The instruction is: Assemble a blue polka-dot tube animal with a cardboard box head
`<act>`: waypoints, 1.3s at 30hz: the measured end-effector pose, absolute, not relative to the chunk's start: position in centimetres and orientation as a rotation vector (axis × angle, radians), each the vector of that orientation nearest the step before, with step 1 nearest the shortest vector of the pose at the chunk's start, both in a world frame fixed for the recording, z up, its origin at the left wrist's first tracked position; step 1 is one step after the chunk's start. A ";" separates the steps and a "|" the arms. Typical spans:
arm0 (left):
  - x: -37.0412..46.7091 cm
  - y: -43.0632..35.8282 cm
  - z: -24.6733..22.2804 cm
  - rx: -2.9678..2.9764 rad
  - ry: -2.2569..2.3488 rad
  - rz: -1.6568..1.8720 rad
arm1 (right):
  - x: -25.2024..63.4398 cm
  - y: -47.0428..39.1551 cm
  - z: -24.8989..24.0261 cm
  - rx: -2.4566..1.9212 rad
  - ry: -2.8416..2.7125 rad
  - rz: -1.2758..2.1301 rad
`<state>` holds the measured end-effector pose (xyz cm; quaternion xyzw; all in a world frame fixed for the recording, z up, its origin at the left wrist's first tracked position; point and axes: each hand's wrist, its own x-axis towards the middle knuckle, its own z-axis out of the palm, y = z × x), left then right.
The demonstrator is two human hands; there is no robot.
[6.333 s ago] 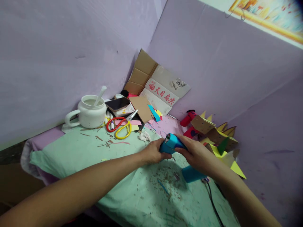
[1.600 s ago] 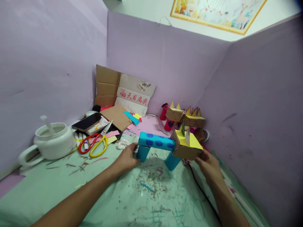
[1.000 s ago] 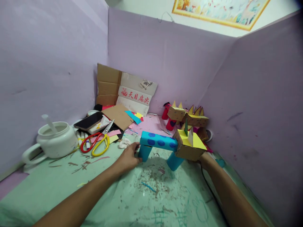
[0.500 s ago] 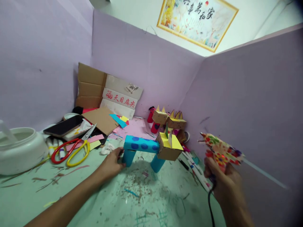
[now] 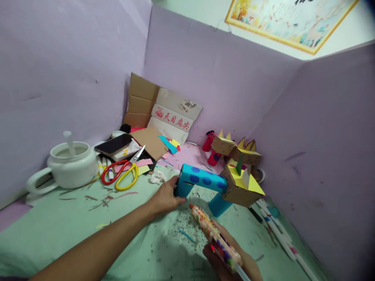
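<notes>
A blue tube figure (image 5: 203, 178) with dark blue spots stands on blue tube legs on the green cloth. Its right end carries a cardboard box head (image 5: 241, 191) with a yellow top and upright paper spikes. My left hand (image 5: 166, 197) grips the figure's rear leg at its left end. In my right hand (image 5: 234, 253) is a flower-patterned glue gun (image 5: 212, 230), its orange tip pointing up and left, just in front of the figure and near my left fingers. A glue stick juts from the gun's back end.
Red-and-yellow-handled scissors (image 5: 133, 168), a white mug (image 5: 72, 166) and a phone (image 5: 113, 144) lie left. Two similar cardboard-headed figures (image 5: 224, 146) stand behind. White markers (image 5: 278, 230) lie right. Cardboard (image 5: 172, 113) leans at the back wall.
My right hand has brought the glue gun left and down, in front of the blue figure. The figure's left end looks tilted, with my left hand still on it. The view has shifted left.
</notes>
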<state>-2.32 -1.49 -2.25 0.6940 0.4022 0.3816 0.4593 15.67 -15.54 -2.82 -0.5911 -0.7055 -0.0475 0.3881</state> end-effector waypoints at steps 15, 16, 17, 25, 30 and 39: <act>-1.5 -1.3 -3.1 1.680 1.003 0.994 | 16.1 -13.4 -3.0 -1.618 -1.884 -0.315; -1.5 -1.4 -3.1 1.680 1.000 0.993 | 16.0 -13.3 -3.0 -1.642 -1.877 -0.320; -1.5 -1.4 -3.0 1.680 1.000 0.992 | 15.9 -13.1 -3.0 -1.653 -1.875 -0.325; -1.7 -1.4 -2.9 1.671 0.973 0.986 | 15.6 -12.5 -3.3 -1.767 -1.837 -0.345; -1.8 -1.6 -2.7 1.646 0.960 0.984 | 15.8 -12.4 -3.8 -1.806 -1.809 -0.368; -1.7 -1.6 -2.8 1.630 0.974 1.012 | 15.7 -12.2 -3.5 -1.826 -1.738 -0.327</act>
